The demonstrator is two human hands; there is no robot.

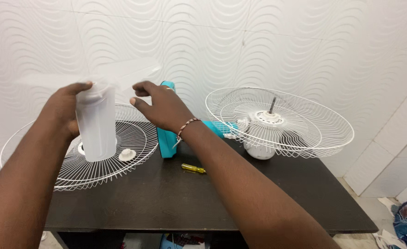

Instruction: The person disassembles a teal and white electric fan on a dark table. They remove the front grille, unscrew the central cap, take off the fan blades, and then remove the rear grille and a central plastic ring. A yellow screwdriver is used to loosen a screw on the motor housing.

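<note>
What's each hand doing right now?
Left hand: closed around a translucent white fan blade, held up.
Right hand: fingers curled at the blade's top; grip cannot be told.

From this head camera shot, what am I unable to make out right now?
- Translucent fan blade: upper part smeared by motion blur, outline unclear.
- Right hand: whether its fingertips touch the blade, lost in the blur.
- Front grille hub: covered by the blade and left hand.
- Teal fan body: mostly behind the right wrist.
- Motor housing: seen only through the rear grille wires.
- Yellow screwdriver: shaft behind the forearm.
</note>
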